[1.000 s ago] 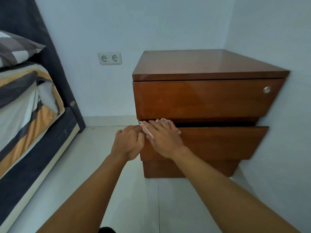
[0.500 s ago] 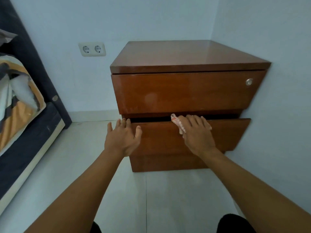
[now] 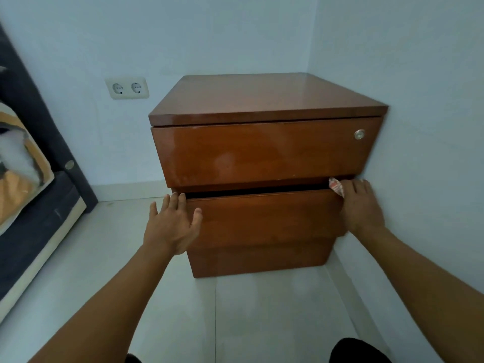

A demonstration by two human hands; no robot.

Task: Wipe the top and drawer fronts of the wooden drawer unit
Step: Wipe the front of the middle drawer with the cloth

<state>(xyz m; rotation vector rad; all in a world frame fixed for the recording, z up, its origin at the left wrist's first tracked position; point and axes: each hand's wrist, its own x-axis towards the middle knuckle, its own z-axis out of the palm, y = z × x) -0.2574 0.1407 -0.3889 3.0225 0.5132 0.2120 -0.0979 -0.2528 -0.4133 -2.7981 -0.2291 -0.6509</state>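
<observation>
Our right hand (image 3: 360,205) presses a cloth (image 3: 336,187) flat on the middle drawer's (image 3: 264,218) top right corner. Our left hand (image 3: 171,225) lies open and empty on its left edge.

Soft, even, cool-blue light, fairly dim. Faint sheen on drawer unit (image 3: 262,98) top, pale reflections on floor tiles (image 3: 262,297). Dark shadow in gap btwn drawers. Wide-angle bending at edges; bedding (image 3: 18,158) at left slightly soft.

We saw pale tiled floor (image 3: 248,310) carrying the wooden drawer unit (image 3: 264,158) in the corner; bed base (image 3: 34,258) sat at left.
</observation>
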